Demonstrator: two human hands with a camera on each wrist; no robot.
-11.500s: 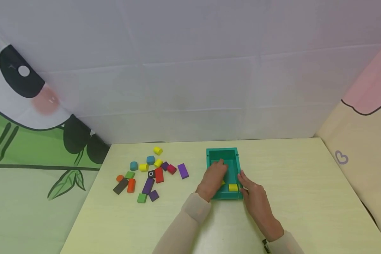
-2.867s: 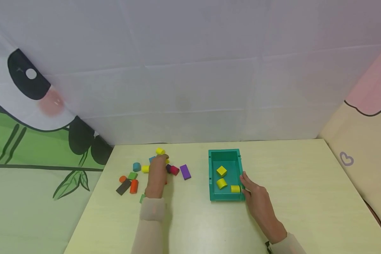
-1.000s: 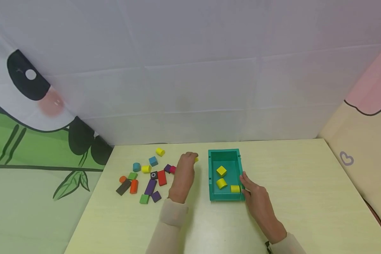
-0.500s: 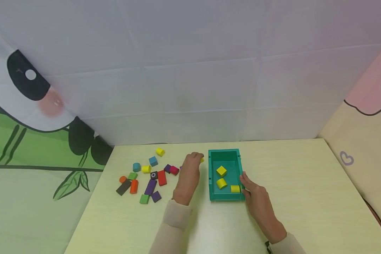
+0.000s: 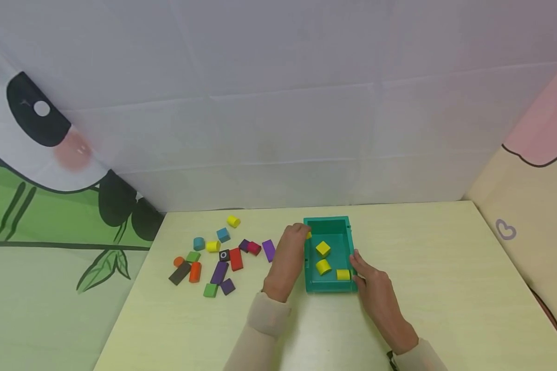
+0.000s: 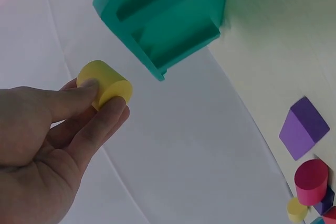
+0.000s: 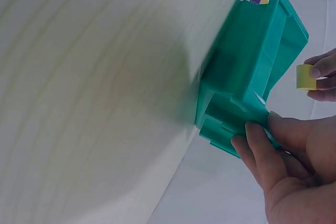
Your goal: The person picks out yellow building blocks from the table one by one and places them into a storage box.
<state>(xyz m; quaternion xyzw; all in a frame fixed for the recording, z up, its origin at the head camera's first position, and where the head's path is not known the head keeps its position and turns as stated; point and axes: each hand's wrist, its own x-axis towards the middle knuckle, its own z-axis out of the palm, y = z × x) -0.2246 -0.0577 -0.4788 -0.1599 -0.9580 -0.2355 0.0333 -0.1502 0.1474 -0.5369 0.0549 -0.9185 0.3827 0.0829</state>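
Note:
My left hand (image 5: 288, 257) pinches a yellow cylinder block (image 6: 105, 83) between thumb and fingertips. In the head view it overlaps the left rim of a teal plastic box (image 5: 329, 288), and only a bit of the cylinder shows past the fingers. On the box's right side, my right hand (image 5: 378, 296) holds the wall, thumb and fingers at its edge in the right wrist view. Inside the box lie a yellow cube (image 5: 323, 249) and two yellow cylinders, one (image 5: 323, 267) near the middle and another (image 5: 343, 274) by the right wall.
Left of the box, several coloured blocks lie scattered, among them a purple block (image 5: 268, 251), a red block (image 5: 235, 259), a dark grey block (image 5: 180, 273) and two yellow cylinders, one (image 5: 233, 221) at the back and one (image 5: 212, 246) nearer. A pale wall cloth (image 5: 278, 154) hangs behind the table.
My left hand took a yellow cylinder from the scattered blocks and carried it right to the box's left rim. Earlier it left yellow pieces inside the box. My right hand has stayed at the box.

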